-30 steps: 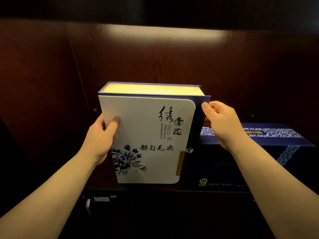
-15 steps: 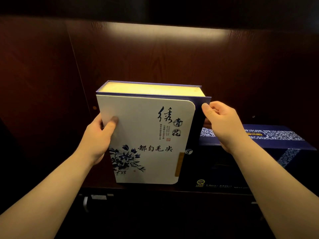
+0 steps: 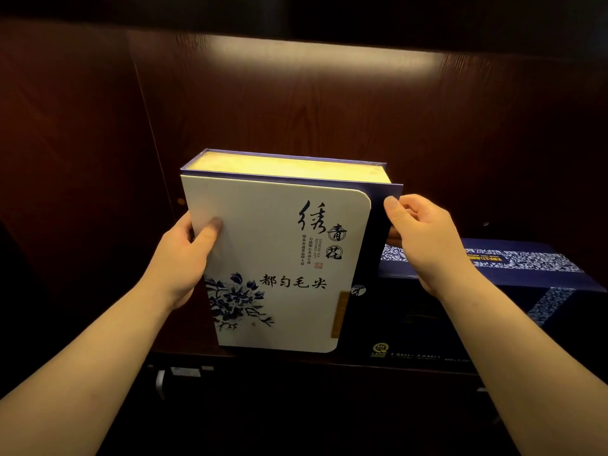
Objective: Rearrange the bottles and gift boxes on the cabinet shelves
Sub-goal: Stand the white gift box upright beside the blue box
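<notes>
A white gift box (image 3: 279,258) with blue flowers, black characters and a dark blue spine stands upright on the dark wooden shelf (image 3: 329,365). My left hand (image 3: 184,258) grips its left edge, thumb on the front face. My right hand (image 3: 424,238) holds the upper right edge at the blue spine. Directly right of it, a dark blue gift box (image 3: 513,284) with white patterned bands lies flat on the same shelf, touching or nearly touching the white box.
The cabinet's dark back panel (image 3: 329,110) and left side wall (image 3: 65,159) enclose the shelf. A lit strip runs along the top. Below the shelf edge, a small metal fitting (image 3: 184,373) shows at lower left.
The white box has shifted slightly left with both hands on it. The blue box has not moved.
</notes>
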